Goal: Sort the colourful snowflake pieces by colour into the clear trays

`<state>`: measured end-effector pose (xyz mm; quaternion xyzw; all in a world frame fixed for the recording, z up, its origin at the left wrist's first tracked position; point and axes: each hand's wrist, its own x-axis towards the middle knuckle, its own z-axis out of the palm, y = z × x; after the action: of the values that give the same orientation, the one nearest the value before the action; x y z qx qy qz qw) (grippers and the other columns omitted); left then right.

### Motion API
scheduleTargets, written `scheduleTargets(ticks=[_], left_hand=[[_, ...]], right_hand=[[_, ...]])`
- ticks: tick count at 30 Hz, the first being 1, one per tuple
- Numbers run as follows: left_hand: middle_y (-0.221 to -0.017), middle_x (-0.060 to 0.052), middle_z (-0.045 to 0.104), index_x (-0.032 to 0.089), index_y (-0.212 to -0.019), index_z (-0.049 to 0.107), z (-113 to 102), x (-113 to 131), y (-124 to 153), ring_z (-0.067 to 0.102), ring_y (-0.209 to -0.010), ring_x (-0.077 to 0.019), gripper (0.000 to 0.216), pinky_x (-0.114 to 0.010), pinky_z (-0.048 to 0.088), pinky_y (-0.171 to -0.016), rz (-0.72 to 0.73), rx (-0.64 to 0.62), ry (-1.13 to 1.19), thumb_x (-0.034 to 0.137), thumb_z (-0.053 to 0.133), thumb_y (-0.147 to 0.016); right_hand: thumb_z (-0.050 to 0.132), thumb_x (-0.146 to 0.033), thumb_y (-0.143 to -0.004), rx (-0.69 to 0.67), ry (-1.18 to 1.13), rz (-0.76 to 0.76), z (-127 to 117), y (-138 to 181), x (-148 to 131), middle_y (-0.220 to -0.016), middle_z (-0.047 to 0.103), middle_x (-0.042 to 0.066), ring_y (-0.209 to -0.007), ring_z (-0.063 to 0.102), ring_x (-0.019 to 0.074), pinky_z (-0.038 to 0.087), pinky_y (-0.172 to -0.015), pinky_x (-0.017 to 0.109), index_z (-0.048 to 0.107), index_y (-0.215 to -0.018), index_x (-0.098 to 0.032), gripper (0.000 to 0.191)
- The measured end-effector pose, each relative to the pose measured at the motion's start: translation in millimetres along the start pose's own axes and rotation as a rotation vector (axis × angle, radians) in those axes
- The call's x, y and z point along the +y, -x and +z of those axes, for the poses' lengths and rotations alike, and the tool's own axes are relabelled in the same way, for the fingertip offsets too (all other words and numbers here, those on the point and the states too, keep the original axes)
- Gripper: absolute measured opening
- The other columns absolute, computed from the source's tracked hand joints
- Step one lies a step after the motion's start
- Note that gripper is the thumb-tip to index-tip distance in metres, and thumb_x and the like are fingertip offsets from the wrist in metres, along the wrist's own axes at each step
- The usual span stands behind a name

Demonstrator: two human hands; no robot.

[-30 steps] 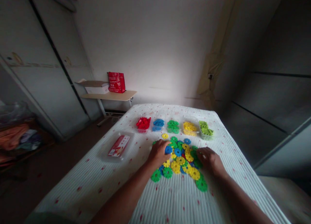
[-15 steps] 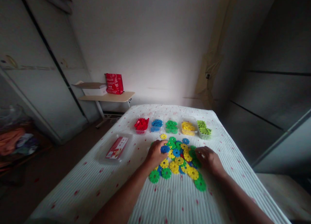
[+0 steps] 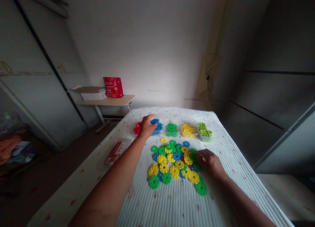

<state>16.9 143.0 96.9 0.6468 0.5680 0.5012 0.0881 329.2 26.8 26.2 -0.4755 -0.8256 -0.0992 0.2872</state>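
My left hand (image 3: 147,127) is over the tub of blue pieces (image 3: 157,131) at the back, with a blue notched disc (image 3: 154,121) between thumb and fingers. Part of the neighbouring tub of red pieces (image 3: 137,128) is hidden behind this hand. My right hand (image 3: 209,161) rests at the right edge of a loose pile of discs, its curled fingers against green discs (image 3: 196,162). Whether it grips one of them is hidden. The pile mixes yellow discs (image 3: 174,171), green, blue and a little red.
Tubs of green discs (image 3: 171,132), yellow discs (image 3: 189,133) and light green pieces (image 3: 204,136) continue the back row. A clear container with a red label (image 3: 115,153) lies left, partly behind my left arm. A side table (image 3: 110,101) holds a red bag (image 3: 113,87) and a box (image 3: 93,93).
My left hand has moved from the pile, forward and left to the blue tub, carrying the blue disc. My right hand has stayed at the pile's right edge. The view has shifted slightly.
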Motion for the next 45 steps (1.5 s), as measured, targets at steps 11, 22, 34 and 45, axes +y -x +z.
scheduleTargets(ticks=[11, 22, 34, 45], left_hand=[[-0.107, -0.007, 0.062, 0.019, -0.11, 0.057, -20.5, -16.5, 111.2, 0.055, -0.102, -0.021, 0.039, -0.038, 0.043, -0.092, 0.04, -0.264, -0.127, 0.021, 0.052, -0.072], [-0.149, -0.01, 0.015, 0.029, -0.141, 0.017, -45.0, -10.3, 185.4, 0.015, -0.134, -0.0342, 0.085, -0.059, 0.012, -0.104, 0.207, -0.752, -0.463, 0.06, 0.053, -0.07], [-0.147, -0.009, 0.023, 0.029, -0.139, 0.025, 17.3, 19.7, 162.2, 0.019, -0.133, -0.0344, 0.078, -0.064, 0.007, -0.102, 0.227, -0.61, -0.449, 0.063, 0.047, -0.072], [-0.113, -0.01, 0.06, 0.018, -0.114, 0.054, -6.3, -28.0, 142.6, 0.054, -0.107, -0.0215, 0.039, -0.039, 0.043, -0.094, -0.105, -0.022, 0.016, 0.039, 0.041, -0.085]], right_hand=[[0.039, -0.026, -0.087, -0.053, -0.158, 0.087, -9.6, -3.3, -4.1, -0.081, 0.068, 0.007, -0.073, 0.061, 0.017, 0.049, -0.066, 0.028, 0.065, -0.086, -0.018, 0.027], [0.048, -0.025, -0.083, -0.175, -0.218, -0.058, -9.6, -14.2, -27.9, -0.095, 0.065, 0.009, -0.088, 0.055, 0.0183, 0.044, -0.077, 0.03, 0.063, -0.088, -0.019, 0.017], [0.043, -0.016, -0.081, -0.188, -0.038, 0.183, 1.7, -1.3, 20.2, -0.085, 0.065, 0.006, -0.084, 0.056, 0.0175, 0.043, -0.075, 0.029, 0.063, -0.079, -0.018, 0.02], [0.049, -0.039, -0.081, -0.302, -0.084, 0.218, -13.5, -9.2, -31.3, -0.098, 0.064, 0.007, -0.085, 0.061, 0.0184, 0.046, -0.07, 0.026, 0.059, -0.107, -0.021, 0.034]])
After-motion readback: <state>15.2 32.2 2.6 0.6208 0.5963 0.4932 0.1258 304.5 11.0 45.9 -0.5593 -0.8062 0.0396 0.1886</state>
